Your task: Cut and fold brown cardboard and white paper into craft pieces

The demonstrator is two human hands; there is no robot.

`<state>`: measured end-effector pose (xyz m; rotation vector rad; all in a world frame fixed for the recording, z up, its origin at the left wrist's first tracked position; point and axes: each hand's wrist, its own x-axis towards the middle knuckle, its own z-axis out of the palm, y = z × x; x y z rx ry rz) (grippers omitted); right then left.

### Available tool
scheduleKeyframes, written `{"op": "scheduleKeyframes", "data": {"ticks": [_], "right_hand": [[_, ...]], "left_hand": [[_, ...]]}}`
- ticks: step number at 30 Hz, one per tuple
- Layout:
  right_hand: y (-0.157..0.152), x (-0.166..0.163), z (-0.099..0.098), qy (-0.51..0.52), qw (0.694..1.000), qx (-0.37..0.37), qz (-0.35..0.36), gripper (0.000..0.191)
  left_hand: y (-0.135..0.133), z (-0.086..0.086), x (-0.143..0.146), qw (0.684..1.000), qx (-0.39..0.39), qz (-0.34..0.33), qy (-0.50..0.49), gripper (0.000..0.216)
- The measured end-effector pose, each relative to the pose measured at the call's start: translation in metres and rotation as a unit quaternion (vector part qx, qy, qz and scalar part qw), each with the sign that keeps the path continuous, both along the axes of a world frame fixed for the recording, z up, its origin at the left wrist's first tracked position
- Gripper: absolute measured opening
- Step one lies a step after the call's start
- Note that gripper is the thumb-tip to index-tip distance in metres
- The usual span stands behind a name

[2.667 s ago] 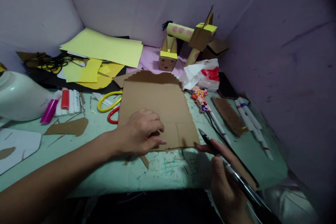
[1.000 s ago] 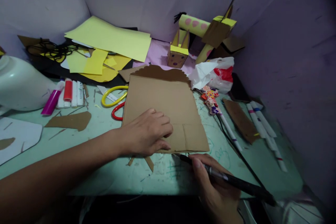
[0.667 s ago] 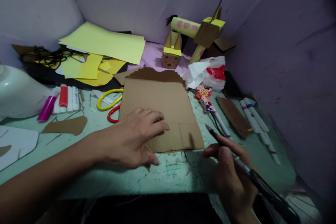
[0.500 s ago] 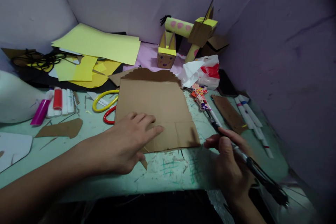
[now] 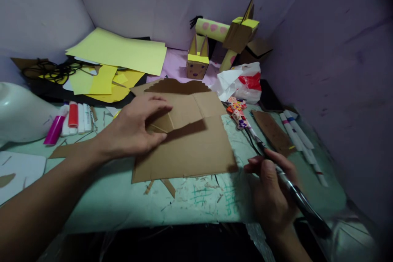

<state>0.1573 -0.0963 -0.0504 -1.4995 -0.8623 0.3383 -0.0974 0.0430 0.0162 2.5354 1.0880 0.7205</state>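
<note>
My left hand [image 5: 138, 125] is curled round the near left edge of an upper cardboard piece [image 5: 187, 108], which is tilted up. Its thumb is below and its fingers are above. Under that piece, a brown cardboard sheet [image 5: 190, 151] lies on the table. To the right of the sheet, my right hand [image 5: 273, 188] is closed round a slim black-and-silver pen-like tool [image 5: 291, 190]. The tool slants toward a flower-patterned item [image 5: 238, 112] behind it; its exact kind is unclear.
Yellow paper sheets [image 5: 119, 51] lie at the back left, near glue sticks and a purple tube [image 5: 54, 130]. Cardboard animal figures [image 5: 197, 66] and a plastic bag [image 5: 250, 84] stand behind. White markers [image 5: 302, 139] lie at the right by a cardboard strip [image 5: 273, 133].
My left hand has gone from lying flat on the cardboard to gripping and lifting the upper piece away from me. The scissors' handles are now mostly covered. My right hand keeps its hold.
</note>
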Motion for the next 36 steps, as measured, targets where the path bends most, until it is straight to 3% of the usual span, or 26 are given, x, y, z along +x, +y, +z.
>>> {"op": "scheduleKeyframes", "data": {"ticks": [8,12,15,18,24,28,32,36], "right_hand": [[0.004,-0.009,0.009,-0.056,0.998,-0.024,-0.014,0.021],[0.002,-0.006,0.003,-0.017,0.999,-0.029,-0.017,0.025],[0.001,0.001,-0.007,-0.019,0.999,-0.037,0.016,0.03],[0.002,0.012,-0.011,-0.1,0.993,-0.033,0.049,0.032],[0.019,0.053,0.006,-0.296,0.952,-0.046,0.068,0.033],[0.042,0.085,0.014,-0.43,0.892,-0.059,0.123,0.036],[0.063,0.105,0.014,-0.483,0.855,-0.054,0.18,0.041],[0.072,0.119,0.017,-0.49,0.851,-0.066,0.177,0.035]], "left_hand": [[0.008,-0.002,-0.003,0.99,0.05,0.134,-0.014,0.039],[0.013,-0.001,-0.009,0.977,0.072,0.199,-0.027,0.041],[0.017,-0.002,-0.012,0.973,0.077,0.216,-0.028,0.039],[0.019,-0.004,-0.012,0.975,0.073,0.207,-0.02,0.035],[0.035,-0.01,-0.02,0.954,0.156,0.25,0.06,0.036],[0.05,-0.011,-0.025,0.929,0.185,0.308,0.087,0.037],[0.057,-0.013,-0.023,0.914,0.185,0.342,0.115,0.033],[0.063,-0.022,-0.022,0.907,0.173,0.356,0.146,0.027]]}}
